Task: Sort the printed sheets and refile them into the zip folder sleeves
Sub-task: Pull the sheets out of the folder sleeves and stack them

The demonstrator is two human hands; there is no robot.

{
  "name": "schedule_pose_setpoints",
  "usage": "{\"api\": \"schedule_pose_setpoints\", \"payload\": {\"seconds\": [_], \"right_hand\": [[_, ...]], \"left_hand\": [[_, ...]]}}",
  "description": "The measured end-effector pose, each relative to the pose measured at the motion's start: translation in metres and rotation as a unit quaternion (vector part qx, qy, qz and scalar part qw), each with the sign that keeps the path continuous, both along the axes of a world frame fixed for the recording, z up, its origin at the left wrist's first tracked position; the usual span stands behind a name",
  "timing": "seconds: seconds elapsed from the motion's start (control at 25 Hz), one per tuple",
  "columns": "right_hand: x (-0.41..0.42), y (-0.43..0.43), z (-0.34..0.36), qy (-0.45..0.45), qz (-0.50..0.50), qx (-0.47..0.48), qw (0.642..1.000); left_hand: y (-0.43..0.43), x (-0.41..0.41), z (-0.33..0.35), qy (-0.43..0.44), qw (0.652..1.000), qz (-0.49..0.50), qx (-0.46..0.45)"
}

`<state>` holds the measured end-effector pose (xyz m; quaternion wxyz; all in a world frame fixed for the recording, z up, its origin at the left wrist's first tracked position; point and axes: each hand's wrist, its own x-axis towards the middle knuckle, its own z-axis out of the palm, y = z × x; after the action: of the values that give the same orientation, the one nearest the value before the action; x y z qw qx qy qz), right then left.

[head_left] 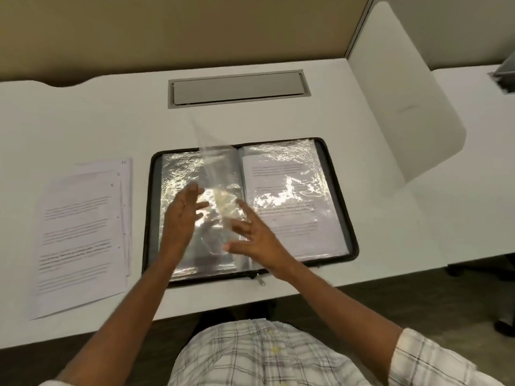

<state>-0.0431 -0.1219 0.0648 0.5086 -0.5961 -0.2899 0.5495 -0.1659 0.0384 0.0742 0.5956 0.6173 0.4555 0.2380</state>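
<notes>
Both hands are open with the fingers straight. The left hand (184, 210) stands on edge with its palm facing right. The right hand (250, 238) is spread low, fingers fanned towards the left. Between them a clear, glossy plastic sleeve (214, 174) rises half-turned from the spine; blur hides whether either hand actually touches it. The sleeve belongs to a black zip folder (353, 246) lying open and flat on the white bench (83, 121), its zip pull (261, 280) at the near edge. The folder's left page shows only crinkled, shining plastic, while the right page holds a white printed sheet (284, 199) under its sleeve. To the left of the folder, just apart from it, a loosely fanned stack of printed white sheets (80, 235) lies on the bench. Beyond the folder a grey rectangular cable hatch (239, 89) is set into the surface, and a beige partition panel (167, 29) closes the back. A white rounded side divider (404, 107) stands at the right, with a neighbouring white bench (485, 168) past it. Dark carpet (418, 305) shows below the bench's near edge, above a pale plaid shirt (264, 355).
</notes>
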Motion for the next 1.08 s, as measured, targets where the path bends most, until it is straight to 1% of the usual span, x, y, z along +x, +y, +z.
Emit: {"api": "schedule_pose_setpoints", "payload": {"seconds": [0.08, 0.12, 0.2, 0.28, 0.32, 0.36, 0.4, 0.44, 0.48, 0.52, 0.6, 0.68, 0.76, 0.88, 0.96, 1.0, 1.04, 1.08], "right_hand": [[-0.013, 0.010, -0.001, 0.019, 0.076, 0.000, 0.997], [-0.018, 0.013, -0.003, 0.019, 0.088, 0.002, 0.996], [-0.016, 0.016, -0.006, -0.020, 0.049, 0.008, 0.999], [0.001, 0.014, -0.012, -0.129, -0.039, 0.006, 0.991], [0.014, 0.008, -0.018, -0.206, -0.087, 0.002, 0.975], [0.030, 0.001, -0.025, -0.289, -0.123, -0.003, 0.950], [0.046, -0.009, -0.034, -0.374, -0.140, -0.011, 0.917], [0.062, -0.020, -0.043, -0.449, -0.136, -0.025, 0.883], [0.077, -0.031, -0.051, -0.505, -0.115, -0.047, 0.854], [0.090, -0.042, -0.058, -0.533, -0.088, -0.069, 0.839], [0.103, -0.058, -0.069, -0.541, -0.041, -0.088, 0.836], [0.108, -0.064, -0.071, -0.553, -0.005, -0.092, 0.828], [0.110, -0.064, -0.069, -0.562, 0.001, -0.095, 0.821], [0.119, -0.061, -0.063, -0.554, -0.013, -0.090, 0.827], [0.132, -0.058, -0.060, -0.553, -0.012, -0.085, 0.829], [0.139, -0.055, -0.058, -0.552, -0.015, -0.086, 0.830], [0.147, -0.051, -0.054, -0.547, -0.021, -0.087, 0.832], [0.157, -0.046, -0.051, -0.539, -0.029, -0.085, 0.837]], "left_hand": [[0.015, 0.005, 0.020, -0.001, 1.000, 0.003, 0.019], [0.023, 0.004, 0.024, 0.021, 0.999, 0.005, 0.043], [0.040, -0.003, 0.016, 0.079, 0.993, 0.013, 0.090], [0.050, -0.015, 0.006, 0.132, 0.985, 0.032, 0.110], [0.056, -0.022, -0.002, 0.159, 0.980, 0.041, 0.116], [0.061, -0.028, -0.009, 0.178, 0.976, 0.047, 0.118], [0.066, -0.034, -0.018, 0.194, 0.972, 0.048, 0.125], [0.067, -0.036, -0.027, 0.206, 0.967, 0.040, 0.144], [0.065, -0.033, -0.033, 0.203, 0.965, 0.028, 0.164], [0.061, -0.024, -0.039, 0.179, 0.968, 0.010, 0.178], [0.045, 0.009, -0.041, 0.103, 0.975, -0.064, 0.187], [0.029, 0.049, -0.037, 0.080, 0.963, -0.174, 0.189], [0.022, 0.090, -0.037, 0.091, 0.943, -0.242, 0.210], [0.031, 0.146, -0.048, 0.131, 0.914, -0.296, 0.245], [0.040, 0.171, -0.061, 0.190, 0.874, -0.330, 0.302], [0.042, 0.176, -0.067, 0.214, 0.853, -0.342, 0.330], [0.043, 0.178, -0.072, 0.216, 0.844, -0.342, 0.353], [0.041, 0.178, -0.076, 0.202, 0.848, -0.326, 0.367]]}}
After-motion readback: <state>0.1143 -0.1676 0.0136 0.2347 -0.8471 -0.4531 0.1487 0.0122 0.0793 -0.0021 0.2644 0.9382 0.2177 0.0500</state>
